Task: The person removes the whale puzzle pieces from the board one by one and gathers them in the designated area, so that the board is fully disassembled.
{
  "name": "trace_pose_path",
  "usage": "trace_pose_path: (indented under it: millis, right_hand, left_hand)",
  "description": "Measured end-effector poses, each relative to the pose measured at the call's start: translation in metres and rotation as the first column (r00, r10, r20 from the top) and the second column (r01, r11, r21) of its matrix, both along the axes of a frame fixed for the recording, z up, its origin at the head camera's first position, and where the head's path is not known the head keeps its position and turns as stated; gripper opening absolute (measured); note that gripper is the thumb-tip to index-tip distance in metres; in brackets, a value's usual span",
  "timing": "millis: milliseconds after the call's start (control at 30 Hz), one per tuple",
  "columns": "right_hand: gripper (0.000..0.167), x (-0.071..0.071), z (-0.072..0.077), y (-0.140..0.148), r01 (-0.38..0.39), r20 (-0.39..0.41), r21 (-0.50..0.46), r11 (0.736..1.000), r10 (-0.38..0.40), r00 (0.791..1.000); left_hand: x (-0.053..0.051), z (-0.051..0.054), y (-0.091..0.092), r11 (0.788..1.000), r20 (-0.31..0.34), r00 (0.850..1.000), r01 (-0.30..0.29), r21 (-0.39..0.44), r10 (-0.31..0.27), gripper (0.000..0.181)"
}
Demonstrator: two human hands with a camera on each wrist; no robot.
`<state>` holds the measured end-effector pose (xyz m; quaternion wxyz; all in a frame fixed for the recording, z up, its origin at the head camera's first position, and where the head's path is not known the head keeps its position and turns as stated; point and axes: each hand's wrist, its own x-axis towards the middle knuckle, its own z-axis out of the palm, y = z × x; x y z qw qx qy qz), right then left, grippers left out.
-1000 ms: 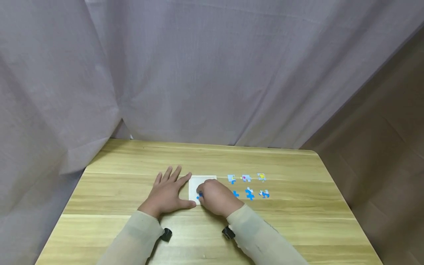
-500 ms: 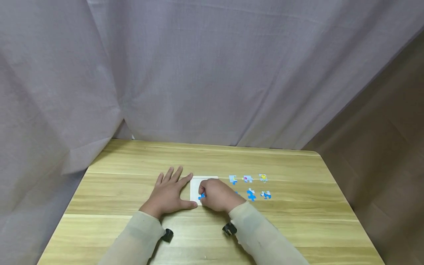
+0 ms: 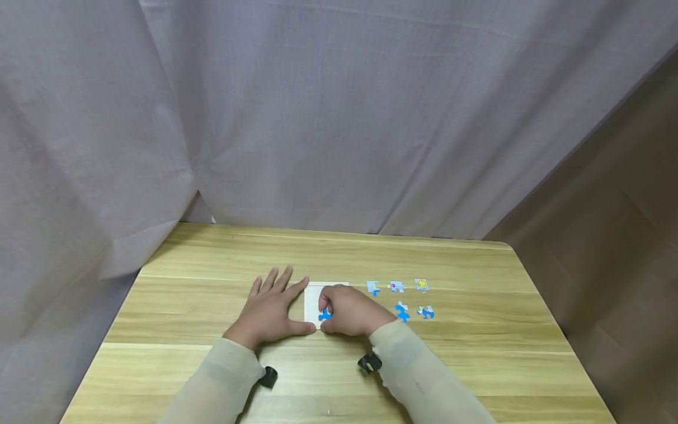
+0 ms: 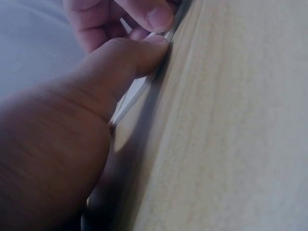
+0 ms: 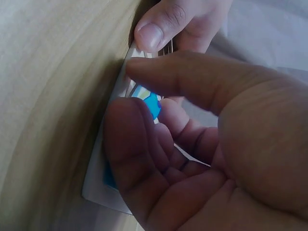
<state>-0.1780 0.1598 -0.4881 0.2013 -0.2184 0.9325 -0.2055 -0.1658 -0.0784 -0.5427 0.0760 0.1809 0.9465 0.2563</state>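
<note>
My left hand (image 3: pixel 270 312) lies with fingers spread on the table, its thumb at the near left corner of a small white puzzle tray (image 3: pixel 311 294) and its index fingertip at the far left corner. The left wrist view shows the thumb (image 4: pixel 125 60) against the tray's edge. Over the tray, my right hand (image 3: pixel 349 311) has curled fingers and thumb about a blue jigsaw puzzle piece (image 3: pixel 325 315). In the right wrist view this piece (image 5: pixel 153 103) shows between thumb and fingers, partly hidden. More blue (image 5: pixel 109 179) shows on the tray beneath the fingers.
Right of the tray lie several loose puzzle pieces: a sun piece (image 3: pixel 421 284), one with a pink spot (image 3: pixel 396 286), a pale one with yellow (image 3: pixel 373 287), and blue-and-white ones (image 3: pixel 402 311) nearer. The wooden table (image 3: pixel 450 365) ends at a grey curtain (image 3: pixel 318 118).
The right hand has shifted slightly right and nearer, so more of the blue puzzle piece shows, while a loose piece has become hidden behind the hand. The left hand stays in place.
</note>
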Motion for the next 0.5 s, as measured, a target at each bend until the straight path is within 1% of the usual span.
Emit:
trace_pose_path:
  millis: [133, 333, 500]
  right_hand:
    - [0.025, -0.0003, -0.0021, 0.0009, 0.007, -0.003, -0.016, 1.000, -0.007, 1.000]
    - [0.027, -0.0002, -0.0082, 0.0041, -0.002, -0.062, -0.056, 0.998, -0.001, 0.998]
    - [0.028, 0.0003, -0.0083, 0.0075, -0.007, -0.100, -0.086, 0.996, -0.002, 0.995]
  left_hand:
    - [0.0009, 0.0001, 0.0001, 1.000, 0.006, 1.000, 0.000, -0.001, 0.000, 0.111]
    - [0.0010, -0.0006, 0.0002, 1.000, 0.005, 1.000, 0.003, -0.001, -0.003, 0.110]
    - [-0.0003, -0.0004, -0.0003, 1.000, 0.002, 1.000, 0.002, -0.005, -0.002, 0.110]
